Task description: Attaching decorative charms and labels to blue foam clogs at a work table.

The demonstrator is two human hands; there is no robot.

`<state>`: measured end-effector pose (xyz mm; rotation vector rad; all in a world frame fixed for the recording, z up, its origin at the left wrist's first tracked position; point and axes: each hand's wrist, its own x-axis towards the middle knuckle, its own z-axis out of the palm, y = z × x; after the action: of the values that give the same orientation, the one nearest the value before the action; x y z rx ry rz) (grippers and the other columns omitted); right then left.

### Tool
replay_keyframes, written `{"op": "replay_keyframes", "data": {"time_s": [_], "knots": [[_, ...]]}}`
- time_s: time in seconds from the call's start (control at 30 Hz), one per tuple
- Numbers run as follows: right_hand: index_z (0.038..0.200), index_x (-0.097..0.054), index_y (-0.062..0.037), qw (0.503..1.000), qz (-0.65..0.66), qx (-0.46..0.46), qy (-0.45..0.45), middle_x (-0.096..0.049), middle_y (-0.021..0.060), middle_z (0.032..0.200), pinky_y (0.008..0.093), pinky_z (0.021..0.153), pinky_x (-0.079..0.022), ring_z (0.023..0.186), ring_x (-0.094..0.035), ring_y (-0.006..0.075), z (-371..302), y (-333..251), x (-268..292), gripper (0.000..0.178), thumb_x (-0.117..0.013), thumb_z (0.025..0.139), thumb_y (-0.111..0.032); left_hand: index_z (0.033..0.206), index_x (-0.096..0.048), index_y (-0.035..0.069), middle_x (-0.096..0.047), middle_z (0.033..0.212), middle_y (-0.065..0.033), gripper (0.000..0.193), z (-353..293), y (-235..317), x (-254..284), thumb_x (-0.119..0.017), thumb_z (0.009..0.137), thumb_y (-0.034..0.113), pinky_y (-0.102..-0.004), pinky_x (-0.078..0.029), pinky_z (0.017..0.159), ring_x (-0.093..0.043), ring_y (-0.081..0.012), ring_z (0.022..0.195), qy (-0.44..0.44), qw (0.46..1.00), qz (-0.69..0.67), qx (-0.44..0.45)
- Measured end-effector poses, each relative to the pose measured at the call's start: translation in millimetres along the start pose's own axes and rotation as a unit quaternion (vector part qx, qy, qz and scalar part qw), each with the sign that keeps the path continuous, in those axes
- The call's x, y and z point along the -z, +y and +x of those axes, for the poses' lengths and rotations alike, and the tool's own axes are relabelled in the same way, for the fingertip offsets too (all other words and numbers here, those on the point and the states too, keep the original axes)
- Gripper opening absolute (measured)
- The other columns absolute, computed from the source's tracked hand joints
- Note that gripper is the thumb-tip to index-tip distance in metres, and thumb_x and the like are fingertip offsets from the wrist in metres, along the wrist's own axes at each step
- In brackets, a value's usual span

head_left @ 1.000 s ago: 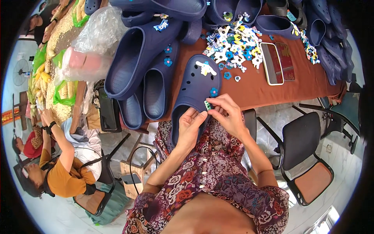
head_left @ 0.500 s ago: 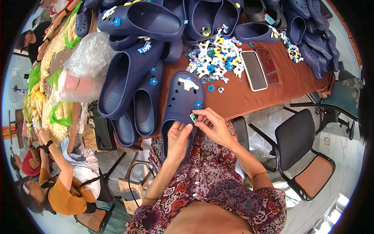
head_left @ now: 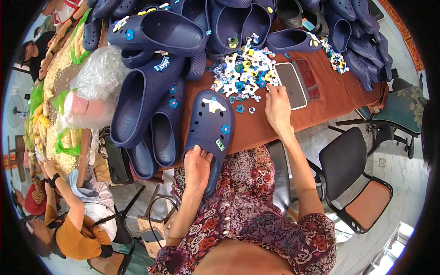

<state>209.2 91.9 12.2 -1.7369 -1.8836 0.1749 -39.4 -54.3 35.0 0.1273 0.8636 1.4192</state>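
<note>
My left hand point(head_left: 198, 169) grips a navy clog point(head_left: 201, 121) at its foot opening, the toe pointing away from me. Fixed in the clog's holes are a white character charm point(head_left: 214, 105), a blue flower charm point(head_left: 225, 129) and a green-and-white charm point(head_left: 220, 145) by the opening's edge. My right hand point(head_left: 278, 110) reaches to the right edge of a pile of shoe charms point(head_left: 247, 68), white, blue, yellow and green. Its fingertips are pinched together there; whatever is between them is hidden. A loose blue flower charm point(head_left: 240, 108) lies near the clog's toe.
Navy clogs point(head_left: 169, 34) are heaped at the left and back of the brown-covered table point(head_left: 256, 133). A white-edged phone point(head_left: 291, 85) lies beside my right hand. Chairs point(head_left: 348, 156) stand at right. At left, a person in an orange top point(head_left: 85, 229) works at another table.
The green-and-white charm, formerly in my right fingers, now sits on the clog. My right hand has moved away and up to the charm pile. My left hand still holds the clog.
</note>
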Motion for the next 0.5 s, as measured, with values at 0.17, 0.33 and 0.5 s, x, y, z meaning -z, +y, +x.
{"op": "replay_keyframes", "data": {"time_s": [0.17,0.33,0.5], "knots": [[0.118,-0.059,-0.0019,0.998,-0.054,0.006,0.021,-0.054,0.0151,0.106,0.0465,0.078,-0.051,0.096,-0.057,0.0345,32,7,-9,0.034,-0.066,0.086,-0.008,0.108,-0.061,0.010,-0.061,0.116,-0.0039,0.021,-1,0,-1,-0.064,0.093,0.024,-0.0383,-0.044,0.099,-0.056,-0.0184,0.110,0.001,1.000,-0.003,0.007],[0.114,-0.059,-0.0033,0.996,-0.085,0.011,0.013,-0.058,0.0153,0.105,0.0453,0.081,-0.050,0.097,-0.058,0.0347,41,20,-21,0.034,-0.068,0.083,-0.010,0.128,-0.049,0.004,-0.056,0.126,-0.0093,0.048,3,-2,-2,-0.059,0.093,0.036,-0.0409,-0.038,0.106,-0.051,-0.0223,0.120,-0.004,1.000,-0.012,-0.001],[0.106,-0.056,-0.0049,0.998,-0.066,0.006,0.004,-0.060,0.0155,0.101,0.0464,0.079,-0.049,0.094,-0.059,0.0361,45,24,-21,0.030,-0.072,0.082,-0.014,0.134,-0.045,0.003,-0.052,0.134,-0.0125,0.055,8,3,-8,-0.060,0.092,0.035,-0.0436,-0.036,0.109,-0.049,-0.0254,0.124,-0.005,0.999,-0.047,0.012]]}}
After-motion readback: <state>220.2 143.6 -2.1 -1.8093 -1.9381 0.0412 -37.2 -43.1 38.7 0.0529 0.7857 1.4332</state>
